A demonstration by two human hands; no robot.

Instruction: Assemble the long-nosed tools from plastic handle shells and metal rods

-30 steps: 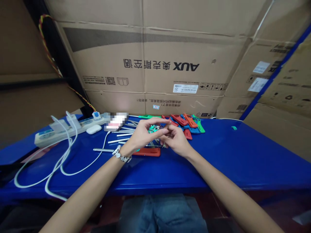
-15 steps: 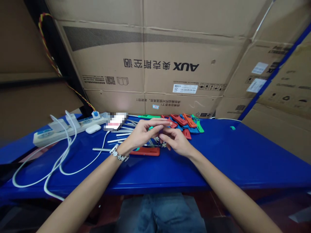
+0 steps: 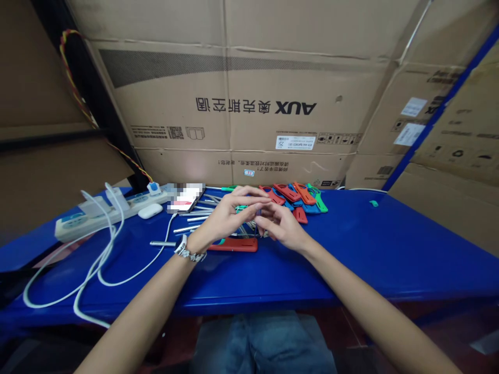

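Over the middle of the blue table, my left hand and my right hand meet at the fingertips. A small, thin dark purple piece shows between them; its kind is too small to make out. Both hands have thumb and fingers closed around that spot. Below my left hand lies a red handle with a slotted end, in line with a metal tube, like a long-nosed lighter. Several metal tubes lie behind my left wrist, partly hidden.
Behind my right hand is a pile of red, blue and green handle shells. To the left are a phone, a white earbud case, a power strip and looping white cables. A cardboard sheet stands behind the table.
The view has shifted slightly. My hands remain together at the same place, with my left fingers a little lower and closer to my right hand's fingertips.
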